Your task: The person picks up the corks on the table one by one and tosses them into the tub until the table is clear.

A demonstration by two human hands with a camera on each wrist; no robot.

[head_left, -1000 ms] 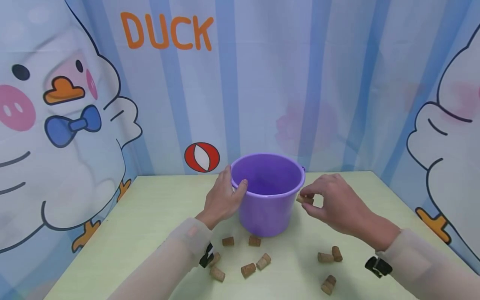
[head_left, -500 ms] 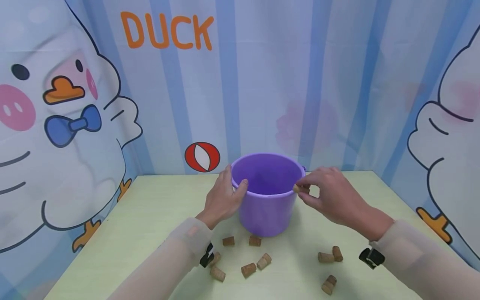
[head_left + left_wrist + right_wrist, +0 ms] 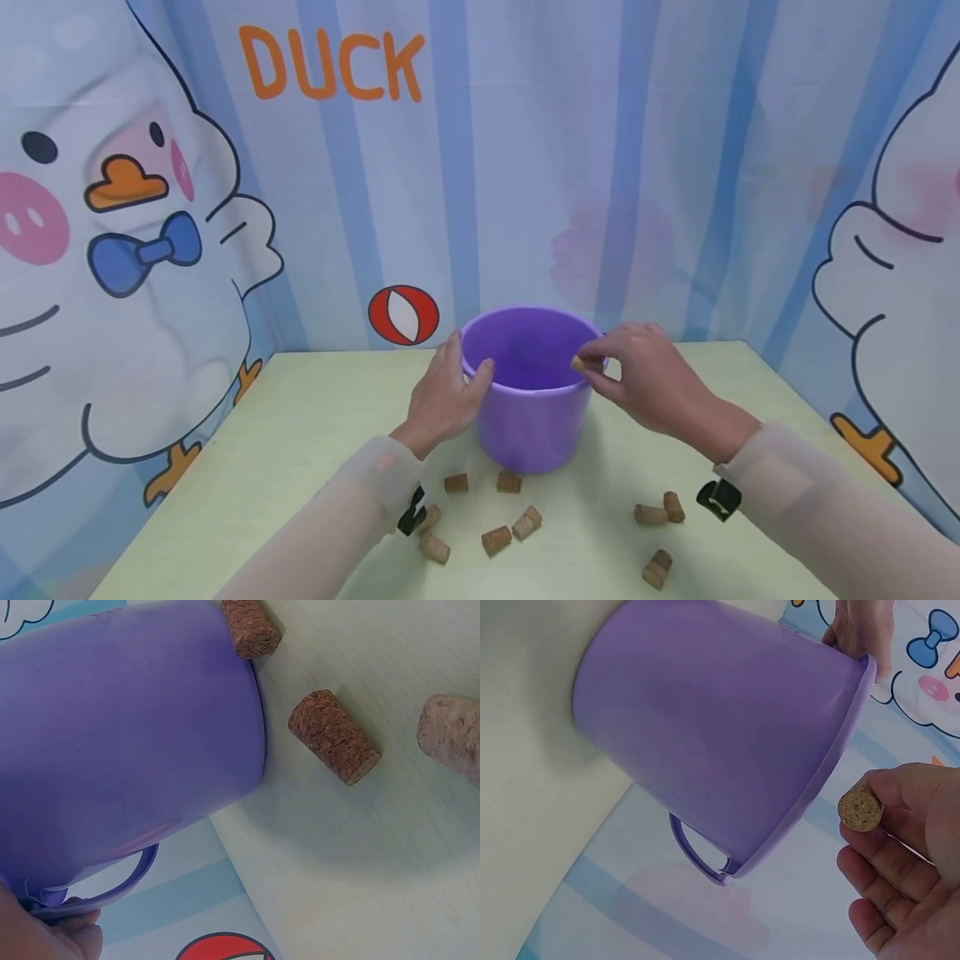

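A purple bucket [image 3: 534, 429] stands upright on the table. My left hand [image 3: 447, 400] grips its left rim, with the thumb at the near side of the rim; the left wrist view shows only part of that hand [image 3: 52, 934] by the bucket's handle [image 3: 135, 877]. Between thumb and fingers my right hand [image 3: 656, 379] pinches a cork [image 3: 588, 364] at the right part of the bucket's rim. The right wrist view shows the cork's round end [image 3: 859, 810] apart from the rim. What lies at the bucket's bottom is hidden.
Several loose corks [image 3: 497, 541] lie in front of the bucket, two of them [image 3: 334, 737] close to its base. More corks [image 3: 651, 515] lie at the right, near my right forearm. A printed curtain [image 3: 525, 167] hangs behind the pale table [image 3: 330, 400].
My right hand has moved left and up with the cork, from beside the bucket's outer wall to its rim. The left hand and the loose corks have stayed in place.
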